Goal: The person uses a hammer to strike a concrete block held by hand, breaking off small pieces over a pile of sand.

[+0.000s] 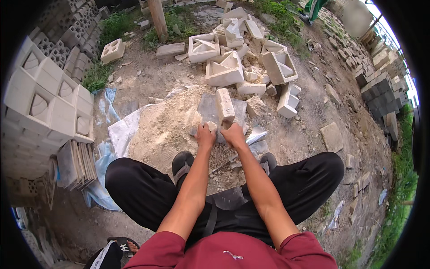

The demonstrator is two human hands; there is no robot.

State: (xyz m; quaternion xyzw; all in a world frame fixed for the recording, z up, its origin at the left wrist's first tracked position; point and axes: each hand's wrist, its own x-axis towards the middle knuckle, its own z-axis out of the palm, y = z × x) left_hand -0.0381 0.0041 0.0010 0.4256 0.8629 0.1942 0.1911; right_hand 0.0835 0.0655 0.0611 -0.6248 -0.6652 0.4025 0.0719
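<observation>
My right hand (234,134) is closed on the near end of an oblong pale block (225,104), which points away from me over a grey slab (207,104). Close beside it, my left hand (206,136) has its fingers curled on a small pale chunk (211,126) at the slab's near side. Crushed sandy powder (163,119) is heaped left of the slab. A broken lump (256,106) lies just right of it.
Broken hollow blocks (224,69) are piled beyond the slab. Patterned white blocks (62,110) stand stacked at left, near thin boards (77,166). A wooden post (158,20) rises at the back. Another person's sandalled foot (127,245) is at lower left.
</observation>
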